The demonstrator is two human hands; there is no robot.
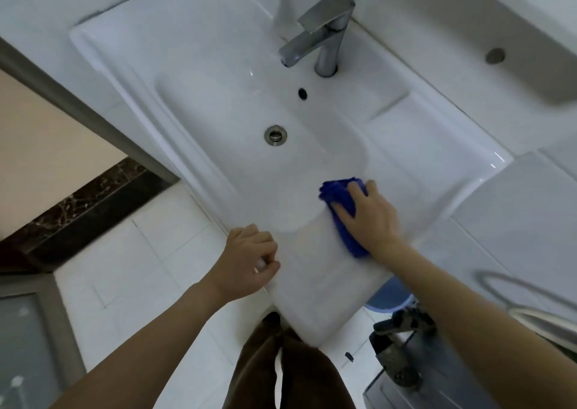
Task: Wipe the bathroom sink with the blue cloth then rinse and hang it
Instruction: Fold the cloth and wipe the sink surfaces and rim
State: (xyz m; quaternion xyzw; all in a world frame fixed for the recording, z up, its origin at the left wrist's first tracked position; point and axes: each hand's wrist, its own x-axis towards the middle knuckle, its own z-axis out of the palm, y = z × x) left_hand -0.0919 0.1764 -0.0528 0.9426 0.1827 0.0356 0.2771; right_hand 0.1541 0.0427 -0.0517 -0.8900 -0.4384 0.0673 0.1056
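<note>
View from a head-worn camera looking steeply down at a white bathroom sink, which sits tilted in the picture. Nearest the viewer, at the bottom edge, are brown trouser legs (281, 374) and a dark shoe on white floor tiles (150, 252). Two bare forearms reach up from the bottom corners.

The left hand (249, 260) is loosely curled into a soft fist, fingers tucked under and thumb against them, holding nothing. It rests at the near front edge of the sink (315, 286), just left of the flat ledge.

The right hand (368, 215) lies palm down with fingers spread, pressing flat on the blue cloth (340, 208). The cloth is bunched and folded beneath the palm, on the sink's right front ledge where the ledge meets the rim of the basin. Blue fabric shows beyond the fingertips and trails back along the thumb side of the hand toward the wrist.

Farther in, the shallow basin holds a round metal drain (275, 134) at its middle. Beyond that is a small dark overflow hole (302, 93) in the back wall of the basin. Behind it stands a brushed metal faucet (321, 33), its spout pointing over the basin.

To the lower right, under the sink, a blue container (390, 299) and dark objects are partly visible, too blurred to identify
</note>
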